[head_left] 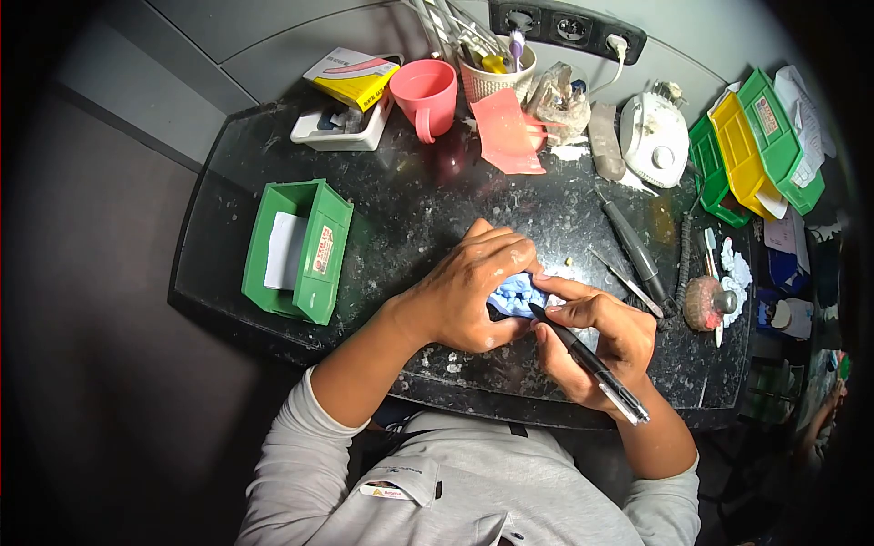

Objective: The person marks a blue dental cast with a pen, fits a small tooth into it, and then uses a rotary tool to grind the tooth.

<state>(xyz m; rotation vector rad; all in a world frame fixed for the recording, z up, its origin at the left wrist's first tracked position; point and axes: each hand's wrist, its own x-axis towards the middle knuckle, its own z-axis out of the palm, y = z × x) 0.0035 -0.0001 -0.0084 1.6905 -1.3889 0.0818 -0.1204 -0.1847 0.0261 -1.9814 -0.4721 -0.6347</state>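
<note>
So the blue dental cast is well to the right of the green bin, and the left hand has it wrapped around the edge. Right hand is pinching a black pen, tip right by the cast. My guess: light, stiff, not too slippery, but the tooth bumps could chip. I'd grab the outer rim.

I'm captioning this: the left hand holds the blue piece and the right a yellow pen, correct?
The head view shows a black pen, not a yellow one, in the right hand; the left hand does hold the blue piece.
</note>
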